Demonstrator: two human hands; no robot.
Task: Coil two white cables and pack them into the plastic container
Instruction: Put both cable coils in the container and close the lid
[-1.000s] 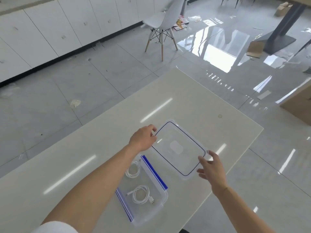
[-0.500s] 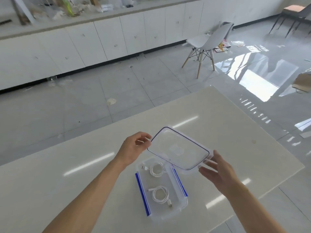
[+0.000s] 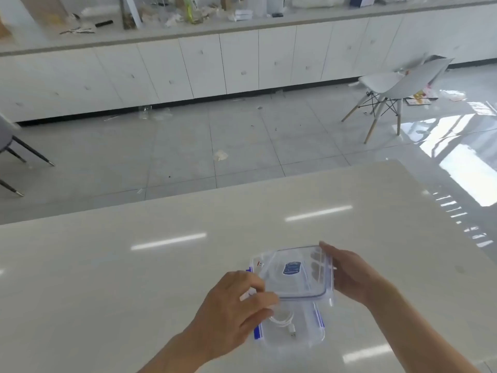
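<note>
A clear plastic container with blue side clips stands on the white table in front of me. One coiled white cable shows in its near half; the other cable is hidden under the lid. I hold the clear lid, blue-rimmed with a blue sticker, tilted over the far half of the container. My left hand grips the lid's near left edge. My right hand grips its right edge, fingers under it.
The table's far edge runs across the middle of the view, with tiled floor beyond. A white chair stands at the right, a dark chair at the left. White cabinets with a cluttered counter line the back wall.
Both hands have brought the lid from beside the container to above it and turned it over, sticker now visible. The view has swung and tilted upward toward the cabinets.
</note>
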